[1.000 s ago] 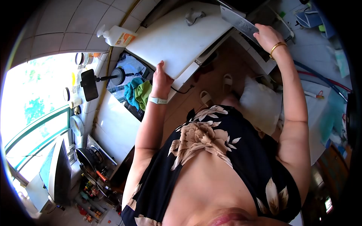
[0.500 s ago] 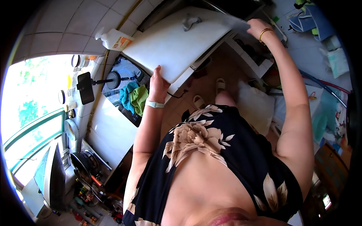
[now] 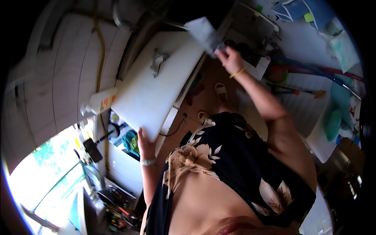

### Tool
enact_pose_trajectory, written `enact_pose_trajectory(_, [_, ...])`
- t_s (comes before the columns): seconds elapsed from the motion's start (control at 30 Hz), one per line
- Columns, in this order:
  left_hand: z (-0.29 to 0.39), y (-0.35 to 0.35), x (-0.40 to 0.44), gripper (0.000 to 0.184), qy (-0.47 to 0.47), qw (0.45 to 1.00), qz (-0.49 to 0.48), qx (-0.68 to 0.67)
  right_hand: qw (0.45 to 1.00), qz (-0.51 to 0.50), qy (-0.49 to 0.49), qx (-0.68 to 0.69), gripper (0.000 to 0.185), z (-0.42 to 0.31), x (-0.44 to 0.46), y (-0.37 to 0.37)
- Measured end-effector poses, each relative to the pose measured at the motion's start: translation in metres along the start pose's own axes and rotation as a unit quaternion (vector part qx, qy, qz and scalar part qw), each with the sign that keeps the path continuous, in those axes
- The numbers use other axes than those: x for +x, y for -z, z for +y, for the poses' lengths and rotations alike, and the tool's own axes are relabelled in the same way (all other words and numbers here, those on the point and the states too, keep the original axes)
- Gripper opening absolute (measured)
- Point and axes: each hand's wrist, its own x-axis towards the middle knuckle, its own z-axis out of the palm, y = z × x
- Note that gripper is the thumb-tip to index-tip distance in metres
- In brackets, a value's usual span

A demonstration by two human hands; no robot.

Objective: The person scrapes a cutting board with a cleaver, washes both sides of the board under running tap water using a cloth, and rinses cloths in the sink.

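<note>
A large white board (image 3: 156,98) with rounded corners slopes across the upper middle of the view. At its near left corner is my left hand (image 3: 145,147), closed on the edge with the thumb side up; its lower fingers are hidden. My right hand (image 3: 232,62) is raised beyond the board's right edge. Pinched in it is a flat, pale grey rectangular thing (image 3: 204,34), darker near the fingers and smeared by motion, so its kind is unclear. A crumpled grey cloth-like thing (image 3: 158,62) lies on the board, apart from both hands.
A white pump bottle (image 3: 102,102) stands by the board's left edge. Below it are a phone on a holder (image 3: 93,150) and a teal cloth (image 3: 130,141). A window (image 3: 47,168) is at the left. Long-handled tools (image 3: 313,72) lie at the right.
My right hand has moved left and nearer, turning the flat grey thing so its broad face shows. My left hand stays at the board's corner. The whole view has swung and tilted.
</note>
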Motion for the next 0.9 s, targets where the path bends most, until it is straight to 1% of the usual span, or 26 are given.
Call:
enact_pose_trajectory(0.03, [0.005, 0.006, -0.006, 0.056, 0.009, 0.999, -0.027, 0.044, 0.993, 0.069, 0.1, -0.001, 0.03, 0.001, -0.015, -0.012])
enact_pose_trajectory(0.07, [0.001, 0.014, -0.011, 0.057, 0.016, 0.995, -0.052, 0.088, 0.991, 0.068, 0.116, -0.009, 0.028, 0.0, -0.025, -0.019])
enact_pose_trajectory(0.1, [-0.018, 0.028, -0.023, 0.059, 0.051, 0.993, -0.072, 0.077, 0.99, 0.064, 0.12, -0.027, 0.026, -0.015, -0.059, -0.028])
enact_pose_trajectory(0.13, [-0.055, 0.03, -0.021, 0.055, 0.104, 0.993, -0.054, -0.017, 0.992, 0.051, 0.111, 0.002, 0.024, -0.021, -0.056, -0.028])
enact_pose_trajectory(0.17, [-0.052, 0.031, -0.02, 0.053, 0.133, 0.988, -0.045, -0.057, 0.994, 0.036, 0.102, 0.032, 0.023, -0.027, -0.053, -0.027])
enact_pose_trajectory(0.2, [-0.025, 0.03, -0.014, 0.051, 0.162, 0.981, -0.033, -0.097, 0.992, 0.031, 0.116, 0.05, 0.025, -0.03, -0.046, -0.022])
enact_pose_trajectory(0.23, [0.001, 0.031, -0.02, 0.052, 0.131, 0.99, -0.047, -0.001, 0.991, 0.012, 0.129, 0.032, 0.02, -0.028, -0.042, -0.017])
enact_pose_trajectory(0.3, [0.026, 0.035, -0.019, 0.059, 0.166, 0.985, -0.02, -0.037, 0.99, 0.002, 0.109, 0.087, 0.025, -0.015, -0.034, -0.029])
enact_pose_trajectory(0.33, [0.02, 0.039, -0.021, 0.065, 0.183, 0.982, -0.006, -0.055, 0.992, 0.001, 0.096, 0.086, 0.025, -0.017, -0.046, -0.039])
enact_pose_trajectory(0.4, [-0.004, 0.041, -0.023, 0.067, 0.098, 0.993, -0.024, 0.059, 0.996, -0.055, 0.064, 0.04, 0.015, 0.001, -0.033, -0.034])
enact_pose_trajectory(0.43, [-0.015, 0.046, -0.025, 0.066, 0.045, 0.987, -0.037, 0.152, 0.996, -0.048, 0.071, -0.016, 0.019, 0.027, -0.029, -0.039])
enact_pose_trajectory(0.5, [-0.013, 0.054, -0.025, 0.065, 0.001, 0.968, -0.054, 0.247, 0.995, 0.047, 0.092, 0.009, 0.036, 0.042, -0.002, -0.034])
enact_pose_trajectory(0.53, [-0.011, 0.051, -0.018, 0.065, 0.178, 0.982, -0.013, 0.069, 0.992, 0.066, 0.109, 0.014, 0.035, 0.045, 0.011, -0.03])
enact_pose_trajectory(0.57, [-0.015, 0.053, -0.015, 0.065, 0.344, 0.932, 0.025, -0.113, 0.989, 0.085, 0.124, 0.013, 0.035, 0.045, 0.013, -0.03])
enact_pose_trajectory(0.63, [-0.011, 0.054, -0.014, 0.066, 0.357, 0.924, 0.028, -0.135, 0.992, 0.072, 0.1, 0.0, 0.035, 0.053, 0.018, -0.029])
enact_pose_trajectory(0.7, [-0.01, 0.056, -0.012, 0.066, 0.37, 0.91, 0.041, -0.184, 0.994, 0.05, -0.091, -0.045, 0.036, 0.054, 0.029, -0.022])
enact_pose_trajectory(0.73, [-0.027, 0.063, -0.016, 0.066, 0.323, 0.943, -0.008, -0.086, 0.982, 0.148, -0.033, 0.112, 0.036, 0.058, 0.036, -0.026])
enact_pose_trajectory(0.77, [-0.02, 0.062, -0.012, 0.066, 0.321, 0.943, -0.007, -0.086, 0.982, 0.15, -0.032, 0.113, 0.036, 0.058, 0.035, -0.026])
enact_pose_trajectory(0.83, [-0.001, 0.055, -0.008, 0.066, 0.411, 0.892, 0.075, -0.173, 0.993, 0.104, -0.037, 0.038, 0.022, 0.056, 0.023, -0.02])
enact_pose_trajectory(0.87, [-0.003, 0.054, -0.007, 0.066, 0.412, 0.891, 0.073, -0.174, 0.991, 0.112, -0.009, 0.067, 0.021, 0.036, 0.023, -0.013])
enact_pose_trajectory(0.9, [-0.01, 0.056, -0.004, 0.067, 0.419, 0.887, 0.071, -0.182, 0.988, 0.119, 0.012, 0.094, 0.019, 0.034, 0.022, -0.019])
